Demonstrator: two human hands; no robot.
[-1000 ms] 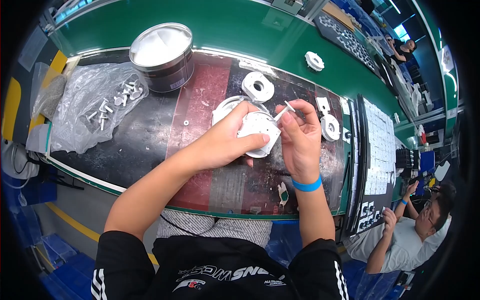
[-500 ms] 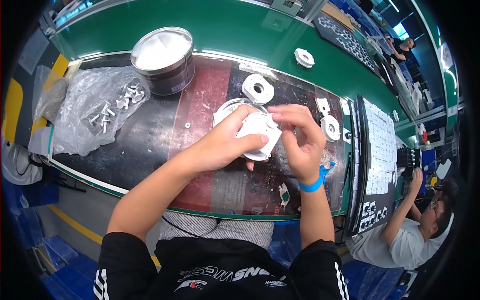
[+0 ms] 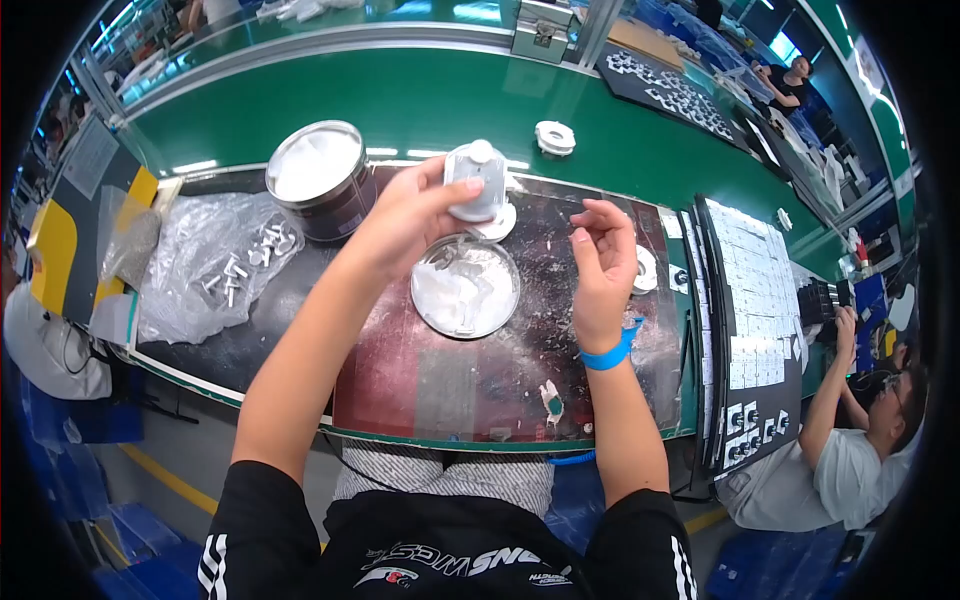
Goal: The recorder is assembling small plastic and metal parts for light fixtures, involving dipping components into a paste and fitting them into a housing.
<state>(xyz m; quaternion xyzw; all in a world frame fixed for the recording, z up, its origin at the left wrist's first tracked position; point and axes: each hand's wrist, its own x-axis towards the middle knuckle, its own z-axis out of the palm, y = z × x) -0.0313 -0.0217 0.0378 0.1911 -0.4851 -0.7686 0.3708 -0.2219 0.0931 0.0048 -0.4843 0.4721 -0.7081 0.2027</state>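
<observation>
My left hand [image 3: 410, 220] grips a white plastic housing [image 3: 476, 190] with a small round knob at its top, the thumb pressed on its face. It is raised above the far part of the bench mat. My right hand [image 3: 605, 270] hovers to the right, fingers loosely curved and apart, with nothing visible in them. Between the hands and nearer to me lies a round metal lid [image 3: 514, 300] bearing a white, paste-like substance [image 3: 460, 295]. A white round part [image 3: 497, 224] sits partly hidden behind the held housing. Another white part [image 3: 646, 270] is partly covered by my right hand.
A metal tin [image 3: 345, 215] with white contents stands at the far left, beside a clear plastic bag [image 3: 185, 270] with several white pins. A white ring-shaped part [image 3: 554, 138] rests on the green surface. Stacked black boards [image 3: 750, 330] stand at right, near a seated person [image 3: 840, 450].
My left hand has lifted the white housing up and away, uncovering the lid with white paste. My right hand has let go of the housing and moved apart from it. The view has shifted.
</observation>
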